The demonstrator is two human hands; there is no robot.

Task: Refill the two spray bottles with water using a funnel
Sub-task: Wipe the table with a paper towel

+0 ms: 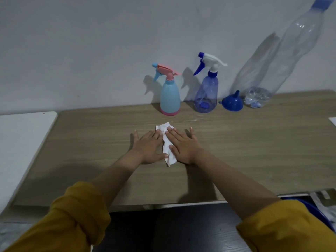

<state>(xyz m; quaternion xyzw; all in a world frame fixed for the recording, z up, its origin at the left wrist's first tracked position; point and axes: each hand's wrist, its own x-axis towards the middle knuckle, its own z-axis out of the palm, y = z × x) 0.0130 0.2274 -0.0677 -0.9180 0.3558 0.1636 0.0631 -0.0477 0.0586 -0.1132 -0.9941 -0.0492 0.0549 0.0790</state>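
A light-blue spray bottle [170,95] with a pink base and pink trigger head stands at the table's back edge. Beside it, to the right, stands a clear blue spray bottle [206,93] with a white and blue head. A dark blue funnel [232,102] lies mouth-down further right, next to a tall clear water bottle [283,59] with a blue cap. My left hand [148,148] and my right hand [183,144] lie flat on the wooden table [263,142], fingers spread, both pressing on a white tissue [168,140] between them.
A white surface [23,142] adjoins the table on the left. The wall rises right behind the bottles. A dark floor or surface shows below the table's front edge. Something blue shows at the lower right [316,210].
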